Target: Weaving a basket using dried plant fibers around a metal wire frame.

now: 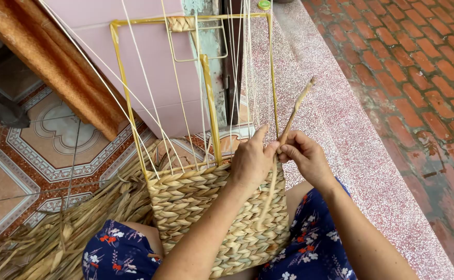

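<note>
Weaving a dried strand into the half-done basket (frame wire far side), left hand and right hand together pinching it; next likely needs threading behind that wire.

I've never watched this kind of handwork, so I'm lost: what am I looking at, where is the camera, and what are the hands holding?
The camera sits on the person's head, looking down at their lap. The left hand and right hand together pinch a dried straw strand beside a yellow wire frame. White strings run down the frame. The lower part is already woven into a basket resting on the lap. Loose dried straw lies on the patterned tiled floor at left.
</note>
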